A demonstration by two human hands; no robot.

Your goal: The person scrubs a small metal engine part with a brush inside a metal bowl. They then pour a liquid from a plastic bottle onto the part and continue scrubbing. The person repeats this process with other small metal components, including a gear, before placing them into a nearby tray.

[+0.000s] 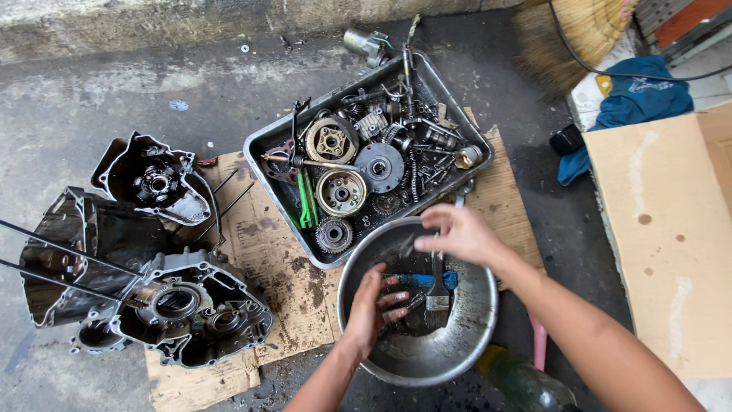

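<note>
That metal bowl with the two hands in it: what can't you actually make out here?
All in the head view:
- The small part in the left hand: its fingers cover it.
- What the right hand pinches: blurred, too small to tell.
- The bottom of the metal bowl: dark liquid, a paintbrush and both hands hide it.
- The green bottle: cut off by the lower edge.
- Small pieces in the tray: piled together, too small to tell apart.

A plain brown cardboard box, flat-topped and stained, is seen at the right edge. No labels, signs or screens are seen.
</note>
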